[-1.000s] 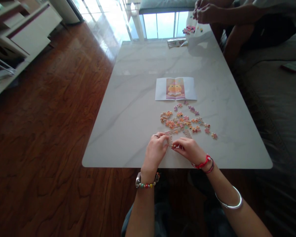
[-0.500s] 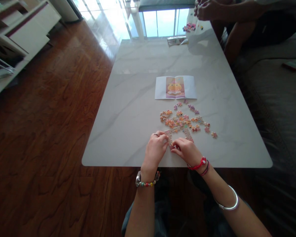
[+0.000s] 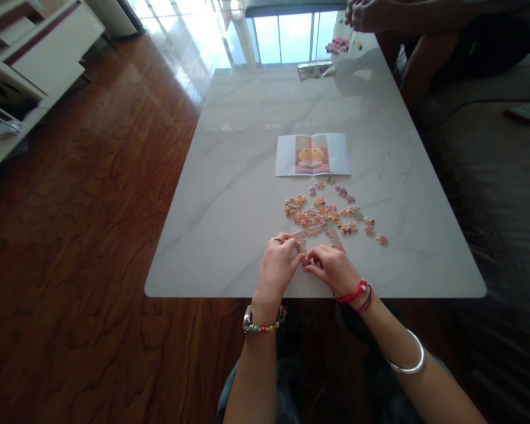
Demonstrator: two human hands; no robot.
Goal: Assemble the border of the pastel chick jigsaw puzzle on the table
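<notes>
Close to the table's front edge lies a partly joined puzzle border (image 3: 334, 237), pinkish, with a bare middle. My left hand (image 3: 279, 259) rests at its left side, thumb and fingertips pressed together on the border's edge. My right hand (image 3: 333, 268) covers the near part of the border, its fingers pinched around a small puzzle piece (image 3: 307, 259) mostly hidden by the fingertips. Both sets of fingertips almost meet there. Just beyond the border spreads a heap of loose puzzle pieces (image 3: 320, 215) in orange, pink and purple.
A folded picture sheet (image 3: 340, 154) showing an orange character lies past the pieces on the white marbled table (image 3: 212, 206). Farther off are a clear wrapper (image 3: 315, 70) and a second pile of pieces (image 3: 338, 45). Another person's hands (image 3: 362, 15) are at the far right edge.
My right hand's fingertips have shifted slightly left, closer to my left fingertips at the border's near-left corner. The loose pieces lie as before; the whole view has moved a little.
</notes>
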